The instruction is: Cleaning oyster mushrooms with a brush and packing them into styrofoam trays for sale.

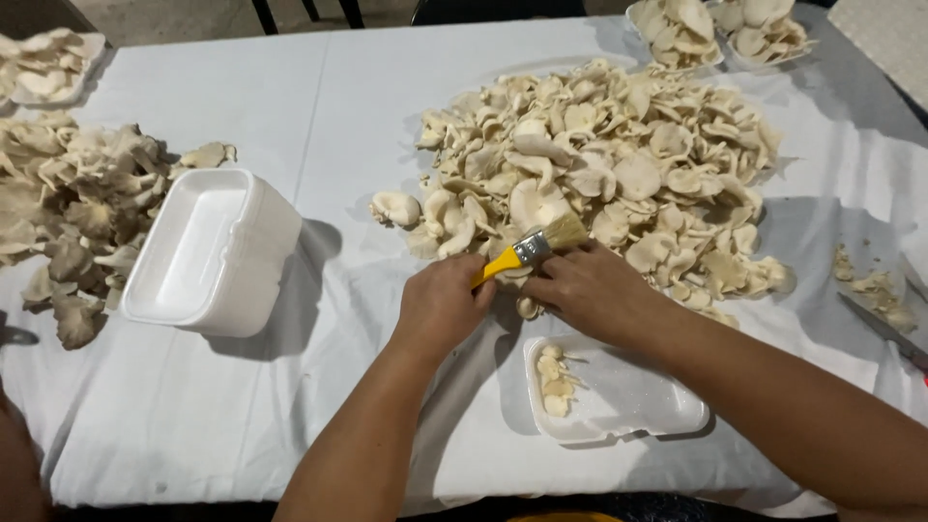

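— So, what have your hands got?

— Your left hand (pixel 440 307) is curled tight around the yellow handle of a brush (pixel 530 248), bristles resting on the big pile of pale mushrooms (pixel 599 164). Your right hand (pixel 585 290) is closed over a mushroom at the pile's near edge; its fingers are hidden from you.

— And around them?

— Just below sits a shallow foam tray (pixel 628 401) with a few pieces. A stack of white foam trays (pixel 213 251) stands to your left on the white-covered surface (pixel 358 87), beside darker mushrooms (pixel 72 208).
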